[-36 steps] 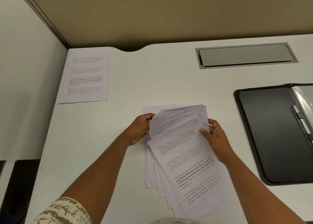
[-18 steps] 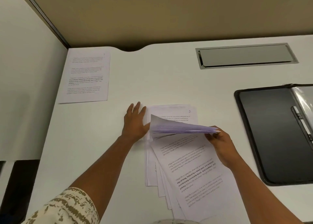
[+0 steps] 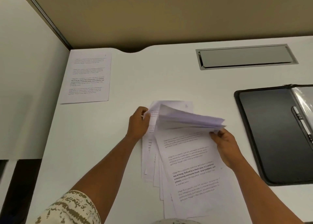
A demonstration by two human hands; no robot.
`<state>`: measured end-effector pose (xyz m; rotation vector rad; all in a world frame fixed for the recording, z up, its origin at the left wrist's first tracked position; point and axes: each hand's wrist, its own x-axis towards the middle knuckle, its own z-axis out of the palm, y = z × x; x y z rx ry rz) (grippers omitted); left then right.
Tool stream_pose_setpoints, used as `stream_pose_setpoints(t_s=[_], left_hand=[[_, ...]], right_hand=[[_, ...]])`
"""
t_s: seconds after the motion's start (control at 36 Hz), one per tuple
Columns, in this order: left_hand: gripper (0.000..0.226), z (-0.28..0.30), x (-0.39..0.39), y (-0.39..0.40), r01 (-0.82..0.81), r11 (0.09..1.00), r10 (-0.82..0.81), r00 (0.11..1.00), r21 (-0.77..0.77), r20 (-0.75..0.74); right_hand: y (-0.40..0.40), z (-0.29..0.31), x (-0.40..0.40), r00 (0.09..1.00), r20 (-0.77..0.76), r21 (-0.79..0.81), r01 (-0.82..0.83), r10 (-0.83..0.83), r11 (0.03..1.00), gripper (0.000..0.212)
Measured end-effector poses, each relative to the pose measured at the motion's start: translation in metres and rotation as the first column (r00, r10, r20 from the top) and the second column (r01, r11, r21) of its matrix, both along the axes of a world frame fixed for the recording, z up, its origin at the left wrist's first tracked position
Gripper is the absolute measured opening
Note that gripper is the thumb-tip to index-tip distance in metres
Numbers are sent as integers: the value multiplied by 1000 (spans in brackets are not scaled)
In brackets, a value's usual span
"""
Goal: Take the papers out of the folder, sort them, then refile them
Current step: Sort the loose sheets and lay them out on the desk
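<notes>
Left of the open folder point(image 3: 271, 135) on the counter point(image 3: 101, 139), the fanned papers point(image 3: 186, 164) look thin and floppy. The right hand point(image 3: 225, 144) pinches lifted top corners; the left hand point(image 3: 138, 123) grips the far-left edge. Sheets likely slide, so corners suit best.

Bare desk point(image 3: 152, 74) lies open between the single sheet point(image 3: 88, 76), cable hatch point(image 3: 245, 57) and open folder point(image 3: 271, 135).

Bench point(image 3: 169, 81): smooth, matt white laminate. Papers point(image 3: 191, 164): thin, matt white paper printed with black text. Single sheet point(image 3: 88, 76): same matt paper. Folder point(image 3: 271, 134): black cover with a slight sheen; glossy clear plastic sleeve point(image 3: 303, 96); metal clip point(image 3: 303, 122). Cable hatch point(image 3: 245, 56): brushed grey metal. Sleeve cuff point(image 3: 71, 210): patterned cloth.
</notes>
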<state>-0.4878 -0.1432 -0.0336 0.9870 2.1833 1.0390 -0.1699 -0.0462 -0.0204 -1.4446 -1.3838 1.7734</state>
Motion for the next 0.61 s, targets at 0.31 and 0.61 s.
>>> stream_pose_setpoints(t_s=[0.31,0.61], left_hand=[[19,25,-28,-11,-443,890,424,891,110,164],[30,38,-86,-54,-620,780,588,773,90,238]], right_hand=[[13,-7,-6,959,249,34,127,-131,991,20],[18,6,-20,859,488,185,75,-157,980,28]])
